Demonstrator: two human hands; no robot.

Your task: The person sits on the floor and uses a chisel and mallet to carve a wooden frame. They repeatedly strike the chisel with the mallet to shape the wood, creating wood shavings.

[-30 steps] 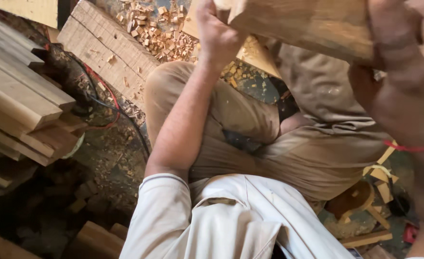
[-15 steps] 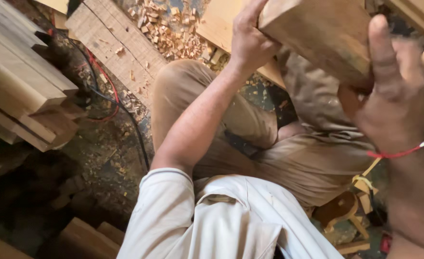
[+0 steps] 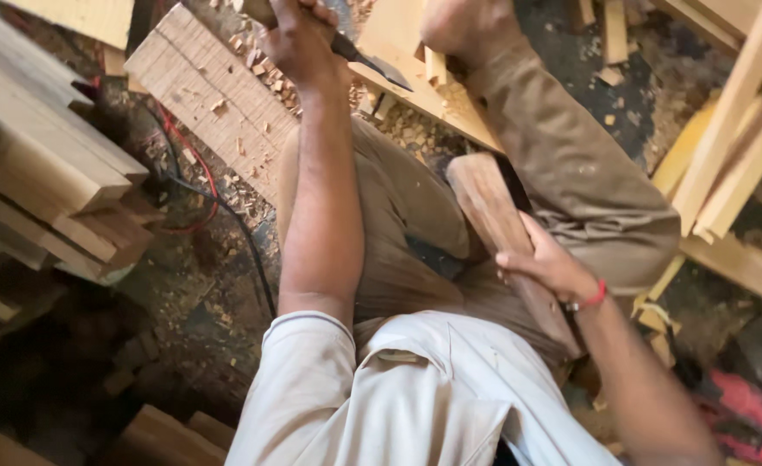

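At top centre the left hand [image 3: 299, 39] is closed around a dark-bladed steel chisel [image 3: 372, 62], its edge close to the bare foot [image 3: 458, 26]. Mid-frame, the right hand [image 3: 543, 263] clasps a long brown wooden mallet [image 3: 497, 224]. A glancing blow could drive the blade into the foot.

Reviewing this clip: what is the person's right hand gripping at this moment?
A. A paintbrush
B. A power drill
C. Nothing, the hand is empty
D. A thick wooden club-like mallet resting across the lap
D: the right hand is closed around a thick wooden mallet lying across the lap, while the left hand holds a chisel.
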